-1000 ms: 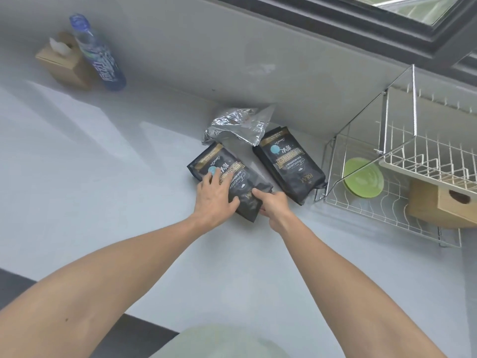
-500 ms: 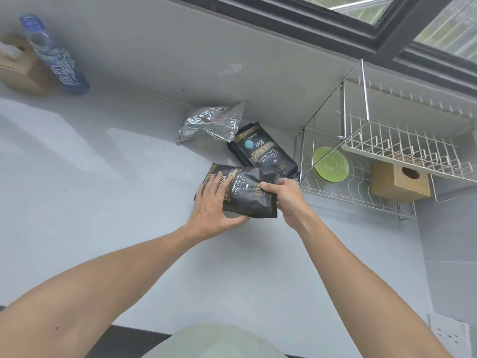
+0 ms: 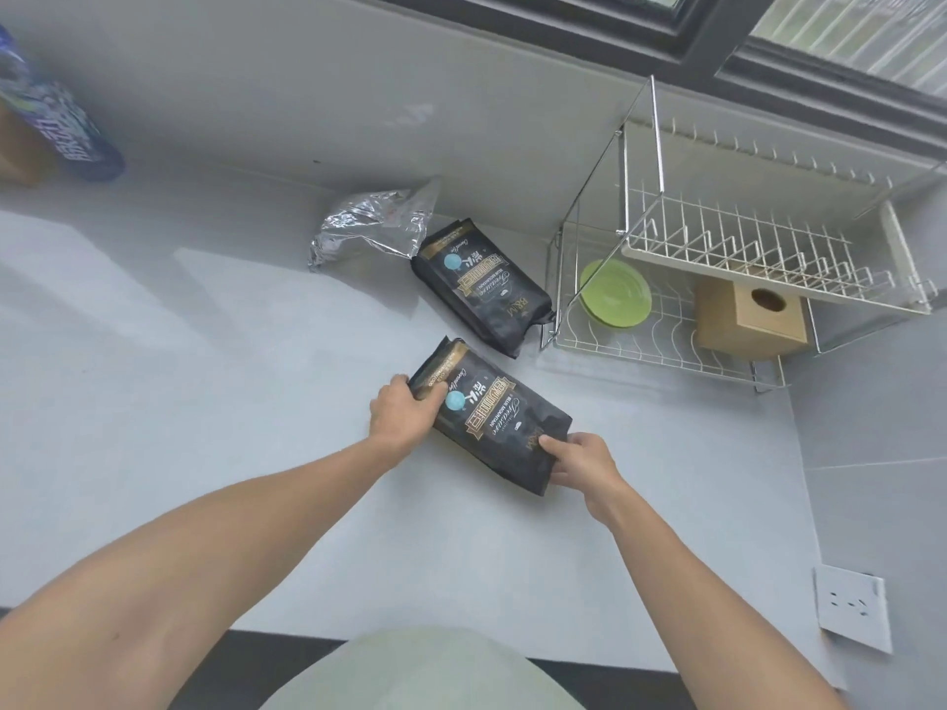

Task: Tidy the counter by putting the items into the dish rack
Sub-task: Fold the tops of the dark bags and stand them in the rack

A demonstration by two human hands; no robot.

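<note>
I hold a black coffee bag with gold lettering above the grey counter. My left hand grips its top end and my right hand grips its bottom end. A second, matching black bag lies flat on the counter just left of the wire dish rack. A crumpled silver foil bag lies against the back wall beside it. The rack's lower tier holds a green plate and a wooden tissue box.
A blue bottle stands at the far left by the wall, with a brown box partly hidden behind it. The rack's upper tier has bare plate slots. A wall socket sits at the lower right. A window frame runs above the rack.
Both hands have lifted the nearer black bag off the counter and drawn it toward me, away from the second bag. My left hand has shifted to the bag's top end.
</note>
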